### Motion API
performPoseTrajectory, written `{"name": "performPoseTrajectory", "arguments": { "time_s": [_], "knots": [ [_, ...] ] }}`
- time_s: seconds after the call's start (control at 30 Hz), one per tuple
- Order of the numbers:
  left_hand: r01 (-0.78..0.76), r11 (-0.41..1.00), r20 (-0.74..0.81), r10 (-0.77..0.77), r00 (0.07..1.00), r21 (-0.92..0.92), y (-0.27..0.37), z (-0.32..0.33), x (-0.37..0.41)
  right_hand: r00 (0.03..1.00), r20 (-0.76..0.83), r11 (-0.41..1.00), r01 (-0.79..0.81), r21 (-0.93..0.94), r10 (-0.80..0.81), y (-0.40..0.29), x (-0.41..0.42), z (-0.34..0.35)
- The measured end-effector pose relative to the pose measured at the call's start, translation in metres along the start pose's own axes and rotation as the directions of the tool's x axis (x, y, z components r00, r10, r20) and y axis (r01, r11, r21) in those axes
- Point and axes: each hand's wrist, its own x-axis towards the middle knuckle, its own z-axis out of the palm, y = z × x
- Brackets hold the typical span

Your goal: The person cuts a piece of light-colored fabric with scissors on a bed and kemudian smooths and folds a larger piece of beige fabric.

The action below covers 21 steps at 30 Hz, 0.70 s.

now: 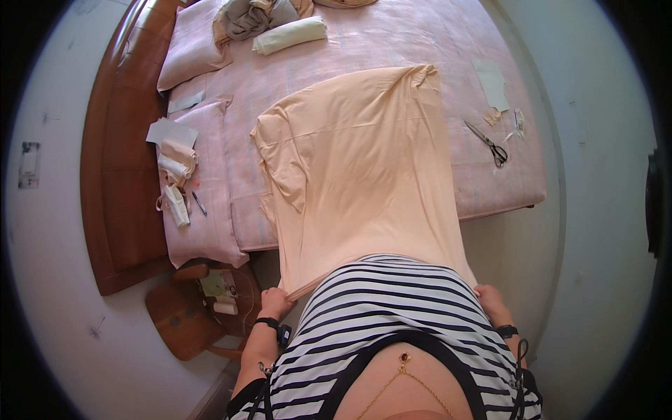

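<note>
A large peach-coloured cloth point(362, 168) stretches from the bed down to my body. My left hand point(276, 303) grips its near left corner beside my hip. At the opposite side, my right hand point(490, 299) is closed on the near right corner. Between the hands the near edge is pulled taut and runs partly behind my striped top. The far part of the cloth lies on the bed, with folds and bunching along its left side and at the far right corner.
Scissors point(488, 144) and a pale paper pattern piece point(491, 84) lie on the pink bedspread point(367, 50) to the right. A rolled light cloth point(290, 35) rests farther back. Rolled fabric point(177, 160) and a pen point(199, 203) are on the left pillow. A wooden chair point(184, 320) stands at lower left.
</note>
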Motion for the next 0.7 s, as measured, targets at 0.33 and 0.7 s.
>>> {"name": "performPoseTrajectory", "arguments": {
  "time_s": [0.33,0.7],
  "knots": [
    [0.382,0.924,-0.251,-0.371,0.894,-0.006,-0.081,-0.064,0.088,0.975,-0.222,0.993,0.022,0.117,0.004,-0.008,0.109,-0.061],
    [-0.802,0.583,-0.941,-0.327,-0.088,-0.127,-0.06,-0.615,0.132,-0.034,-0.939,-0.065,0.998,-0.012,-0.343,-0.265,0.147,-0.481]
  ]
}}
